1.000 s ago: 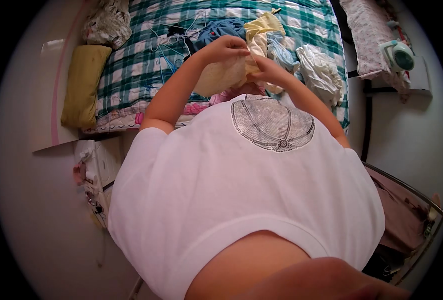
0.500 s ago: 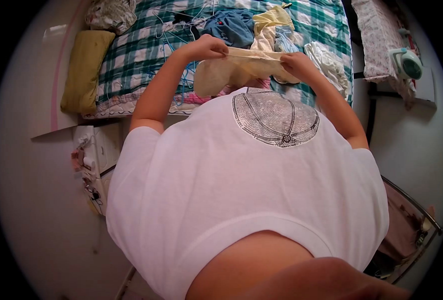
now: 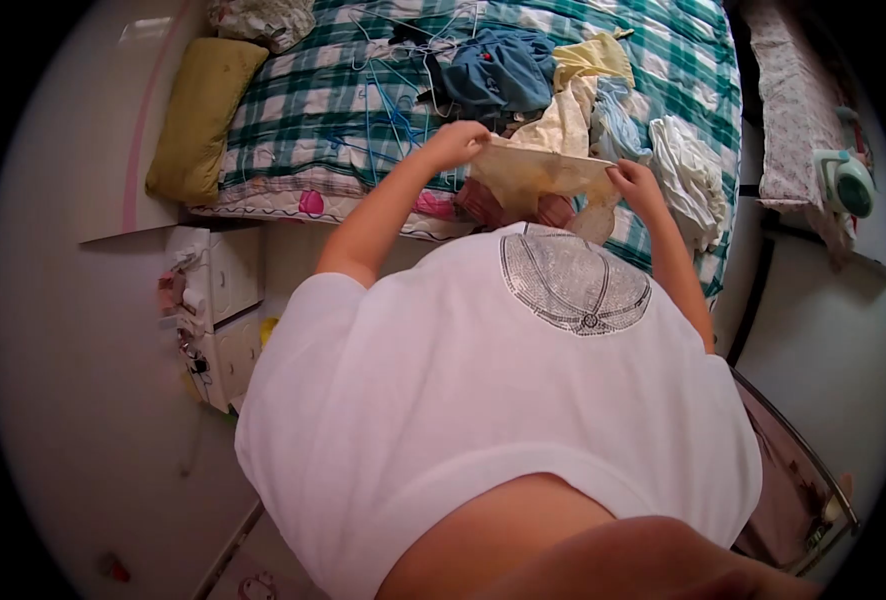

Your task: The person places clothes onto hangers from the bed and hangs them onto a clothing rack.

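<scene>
1. Far left: olive pillow (image 3: 203,120) at the edge of the checked bedspread (image 3: 293,90), with a loose tangle of hangers (image 3: 388,105) right of it.
2. My left hand (image 3: 460,145) — fingers pinched on the left end of the cream cloth's upper edge.
3. Cream cloth (image 3: 538,172): strung between my two hands, in front of my chest, over the near side of the bed. A second ago my hands were close together on it; now they're well apart. Half a second ago it drooped in a lobe by my left hand; now it hangs from a nearly straight edge. I read that as better spread, controlled from both ends.
4. Beyond it on the bed: blue garment (image 3: 500,72), then yellow cloth (image 3: 593,62).
5. My right hand (image 3: 635,183) — pinching the cloth's other end.
6. White clothing (image 3: 688,175) lies heaped just right of that hand, touched by neither hand.
</scene>
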`<action>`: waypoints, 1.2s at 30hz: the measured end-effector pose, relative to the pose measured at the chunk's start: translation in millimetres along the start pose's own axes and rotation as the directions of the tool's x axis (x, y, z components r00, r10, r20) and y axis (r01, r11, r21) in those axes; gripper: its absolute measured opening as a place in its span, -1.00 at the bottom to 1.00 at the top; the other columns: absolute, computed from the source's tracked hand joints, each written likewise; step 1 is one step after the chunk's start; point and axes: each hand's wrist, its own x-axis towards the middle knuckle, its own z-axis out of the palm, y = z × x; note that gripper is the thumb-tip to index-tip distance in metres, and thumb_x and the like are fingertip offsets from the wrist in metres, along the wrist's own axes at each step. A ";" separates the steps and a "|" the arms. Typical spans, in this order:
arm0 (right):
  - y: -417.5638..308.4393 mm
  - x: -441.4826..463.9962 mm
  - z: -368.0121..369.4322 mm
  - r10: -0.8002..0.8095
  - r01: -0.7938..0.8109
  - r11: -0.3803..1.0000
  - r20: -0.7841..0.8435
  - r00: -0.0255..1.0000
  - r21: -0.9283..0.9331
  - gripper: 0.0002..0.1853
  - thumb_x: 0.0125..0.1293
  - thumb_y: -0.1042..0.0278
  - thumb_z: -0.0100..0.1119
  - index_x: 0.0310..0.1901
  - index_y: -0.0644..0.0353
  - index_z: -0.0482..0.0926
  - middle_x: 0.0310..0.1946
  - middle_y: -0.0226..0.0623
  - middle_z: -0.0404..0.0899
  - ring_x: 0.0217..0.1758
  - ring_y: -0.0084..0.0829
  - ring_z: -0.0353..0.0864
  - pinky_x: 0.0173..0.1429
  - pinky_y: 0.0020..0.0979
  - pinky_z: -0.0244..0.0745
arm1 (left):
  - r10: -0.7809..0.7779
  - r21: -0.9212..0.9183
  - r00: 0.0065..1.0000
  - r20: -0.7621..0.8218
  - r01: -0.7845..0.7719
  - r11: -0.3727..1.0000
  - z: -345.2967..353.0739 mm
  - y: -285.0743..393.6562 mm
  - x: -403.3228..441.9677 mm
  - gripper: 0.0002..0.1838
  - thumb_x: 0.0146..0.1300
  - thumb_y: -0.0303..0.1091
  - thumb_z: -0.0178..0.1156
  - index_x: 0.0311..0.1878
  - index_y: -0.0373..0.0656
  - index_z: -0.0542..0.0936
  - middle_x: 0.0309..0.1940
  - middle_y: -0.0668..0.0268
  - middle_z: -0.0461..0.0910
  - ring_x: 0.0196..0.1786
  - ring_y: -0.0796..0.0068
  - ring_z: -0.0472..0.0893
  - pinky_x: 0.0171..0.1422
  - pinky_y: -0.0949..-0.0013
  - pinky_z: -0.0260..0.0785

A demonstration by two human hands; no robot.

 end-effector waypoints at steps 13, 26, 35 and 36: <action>37.7 66.2 80.0 0.301 -0.183 0.800 -0.117 0.946 0.571 -0.75 0.25 0.20 0.02 -0.45 0.21 0.44 -0.58 -0.61 0.30 -0.50 -0.75 0.19 -0.42 -0.66 0.10 | -0.535 -0.184 0.843 -0.052 0.519 0.835 84.0 -139.2 -53.9 -0.77 -0.05 -0.39 0.06 -0.28 -0.23 0.52 -0.33 0.13 0.46 -0.26 0.28 0.47 -0.14 0.36 0.33; 61.4 39.6 128.5 0.436 -0.378 0.763 0.015 0.900 0.524 -0.77 0.26 0.23 0.00 -0.47 0.18 0.39 -0.58 -0.63 0.26 -0.48 -0.75 0.16 -0.40 -0.66 0.08 | -0.831 -0.365 0.544 0.117 0.802 0.473 155.8 -221.6 -18.5 -0.46 -0.12 -0.23 0.19 -0.04 -0.31 0.41 -0.14 0.01 0.49 -0.05 0.17 0.49 0.00 0.29 0.34; 66.4 9.4 119.2 0.543 -0.478 0.718 0.023 0.840 0.506 -0.80 0.27 0.26 -0.01 -0.44 0.17 0.39 -0.57 -0.63 0.25 -0.48 -0.75 0.18 -0.40 -0.68 0.10 | -0.896 -0.650 0.280 0.343 0.760 -0.011 213.0 -248.0 6.5 -0.13 -0.17 -0.32 0.24 0.23 -0.28 0.04 0.08 -0.12 0.28 0.10 0.09 0.38 0.06 0.28 0.32; 65.8 7.3 119.5 0.540 -0.481 0.728 0.022 0.841 0.489 -0.80 0.26 0.26 0.00 -0.45 0.18 0.38 -0.57 -0.62 0.25 -0.48 -0.74 0.18 -0.40 -0.67 0.11 | -0.916 -0.661 0.261 0.304 0.750 -0.006 211.1 -246.4 6.6 -0.30 -0.11 -0.37 0.19 0.15 -0.26 0.14 0.01 -0.09 0.34 0.02 0.11 0.43 0.00 0.26 0.35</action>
